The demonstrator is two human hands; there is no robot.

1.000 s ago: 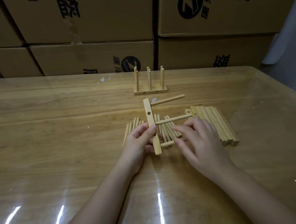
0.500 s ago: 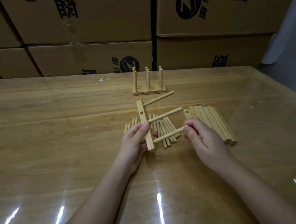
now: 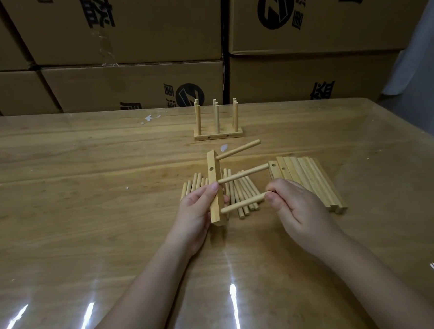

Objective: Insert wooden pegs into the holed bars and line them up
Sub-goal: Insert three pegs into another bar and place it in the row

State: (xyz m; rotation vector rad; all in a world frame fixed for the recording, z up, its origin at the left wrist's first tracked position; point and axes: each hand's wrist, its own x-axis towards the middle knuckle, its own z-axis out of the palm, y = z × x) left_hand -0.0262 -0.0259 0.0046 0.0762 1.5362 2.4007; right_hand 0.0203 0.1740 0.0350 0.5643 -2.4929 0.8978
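Wide open bench (image 3: 86,197) to the L and in the near foreground, glare streaks only. Far edge tight against stacked cardboard boxes (image 3: 129,80); R edge angling away past a rounded far corner. L and near edges out of frame.

Raised just above the work pile: holed bar (image 3: 215,190), on end, gripped by L hand (image 3: 196,211), thumb across the front face, fingers wrapped behind. Sticking out to the R from it: top peg (image 3: 238,150), mid peg (image 3: 242,176), bottom peg (image 3: 242,204), roughly parallel. Free end of the bottom peg pinched betw. thumb and forefinger of R hand (image 3: 294,208), other fingers curled in.

Under the bar and hands: loose pegs (image 3: 248,188) flat on the bench. Just R of them, touching nothing held: stack of bars (image 3: 311,179), side by side. Mid peg tip close to the stack's L end. Further back w/ clear room all round: pegged bars (image 3: 218,136), pegs upright in three clusters. Small white scrap (image 3: 149,119) near the far edge.

Hard to tell: depth of bottom peg in its hole; no. of loose pegs, part covered by bar and L hand; no. of pegged bars, lined up one behind another; near L part of stack behind R hand. L fingers mostly hidden behind the bar.
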